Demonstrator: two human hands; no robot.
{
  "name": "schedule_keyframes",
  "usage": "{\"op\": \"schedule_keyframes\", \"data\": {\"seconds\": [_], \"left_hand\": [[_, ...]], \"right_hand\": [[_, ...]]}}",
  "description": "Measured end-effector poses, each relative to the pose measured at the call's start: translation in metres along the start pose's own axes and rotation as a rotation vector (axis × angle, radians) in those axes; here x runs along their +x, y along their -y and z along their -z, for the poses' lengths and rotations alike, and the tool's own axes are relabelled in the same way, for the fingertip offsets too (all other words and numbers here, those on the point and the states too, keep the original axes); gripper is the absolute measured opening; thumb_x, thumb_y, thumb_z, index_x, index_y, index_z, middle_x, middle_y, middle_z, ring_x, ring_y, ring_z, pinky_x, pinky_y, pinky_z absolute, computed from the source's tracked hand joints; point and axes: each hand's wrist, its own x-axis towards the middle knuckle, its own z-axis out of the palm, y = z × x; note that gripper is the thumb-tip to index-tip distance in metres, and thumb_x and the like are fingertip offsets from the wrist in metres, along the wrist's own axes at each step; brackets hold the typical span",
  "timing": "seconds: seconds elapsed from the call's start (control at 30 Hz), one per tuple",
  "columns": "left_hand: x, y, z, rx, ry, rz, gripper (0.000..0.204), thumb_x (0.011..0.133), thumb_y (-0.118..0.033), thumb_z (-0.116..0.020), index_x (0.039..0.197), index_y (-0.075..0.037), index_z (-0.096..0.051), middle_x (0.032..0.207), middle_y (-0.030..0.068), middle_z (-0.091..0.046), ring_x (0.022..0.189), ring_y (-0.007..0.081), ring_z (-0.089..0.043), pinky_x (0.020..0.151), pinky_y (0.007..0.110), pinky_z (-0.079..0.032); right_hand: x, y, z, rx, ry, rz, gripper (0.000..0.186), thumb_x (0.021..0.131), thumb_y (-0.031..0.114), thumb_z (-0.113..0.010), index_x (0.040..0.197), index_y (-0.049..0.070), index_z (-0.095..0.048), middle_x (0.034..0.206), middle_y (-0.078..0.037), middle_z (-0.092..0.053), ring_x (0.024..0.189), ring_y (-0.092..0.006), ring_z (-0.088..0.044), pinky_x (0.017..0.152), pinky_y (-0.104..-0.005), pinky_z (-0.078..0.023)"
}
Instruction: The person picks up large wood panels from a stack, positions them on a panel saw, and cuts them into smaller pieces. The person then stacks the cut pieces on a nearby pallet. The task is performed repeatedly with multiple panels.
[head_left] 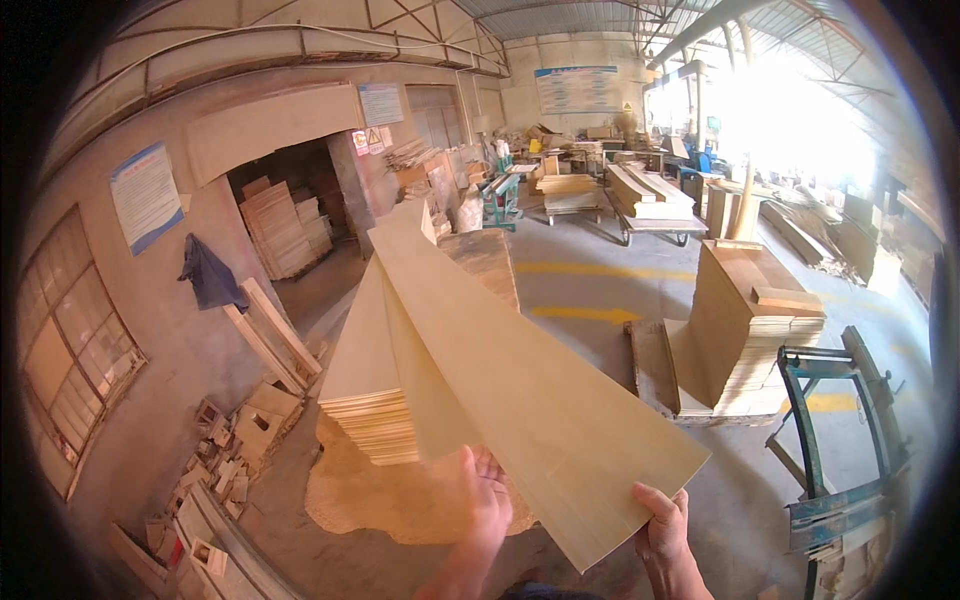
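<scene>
A long, pale wooden board (520, 370) slants across the middle, its near end raised toward me. My right hand (662, 520) grips its near right corner, thumb on the upper face. My left hand (487, 500) is by the board's left edge, palm turned toward it, thumb and fingers apart; the board partly hides the fingertips. Beneath the board, a second thin board (415, 370) juts out askew, its near end close to my left thumb. Both lie over a tall stack of similar boards (365, 415), whose layered near end shows at the left.
A brown sheet (370, 500) lies on the floor below the stack. To the right stand another board stack (750, 320) and a green metal frame (835, 420). Wood offcuts (225, 450) litter the floor by the left wall. Farther back, a cart (655, 225) carries boards.
</scene>
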Motion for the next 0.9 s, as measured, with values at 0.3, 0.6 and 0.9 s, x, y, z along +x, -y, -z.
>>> {"op": "schedule_keyframes", "data": {"seconds": [0.3,0.6,0.9], "left_hand": [[0.043,-0.002,0.022,0.451,-0.141,-0.228,0.028,0.106,-0.033,-0.064,0.109,-0.005,-0.064,0.084,0.0119,-0.074,0.070,0.0194,-0.070,0.059,0.032,-0.051],[0.122,-0.082,0.018,0.337,-0.336,-0.447,0.021,0.103,-0.025,-0.062,0.104,-0.005,-0.062,0.071,0.0076,-0.067,0.056,0.0158,-0.062,0.048,0.031,-0.046],[0.175,-0.173,0.096,0.475,-0.479,-0.451,0.039,0.108,-0.046,-0.058,0.094,-0.010,-0.061,0.070,0.0025,-0.062,0.054,0.0124,-0.054,0.048,0.026,-0.040]], "right_hand": [[-0.009,0.006,0.007,-0.005,-0.006,0.025,0.034,0.088,0.003,-0.069,0.120,-0.011,-0.065,0.112,-0.017,-0.073,0.098,-0.0284,-0.072,0.089,-0.0426,-0.058],[-0.035,0.065,-0.006,-0.167,0.005,0.056,0.040,0.082,0.003,-0.068,0.120,-0.010,-0.066,0.111,-0.018,-0.075,0.095,-0.0276,-0.074,0.087,-0.0400,-0.059],[-0.077,0.132,0.096,-0.408,-0.189,0.127,0.038,0.096,0.028,-0.075,0.127,0.006,-0.071,0.120,-0.014,-0.075,0.105,-0.0275,-0.073,0.089,-0.0419,-0.061]]}}
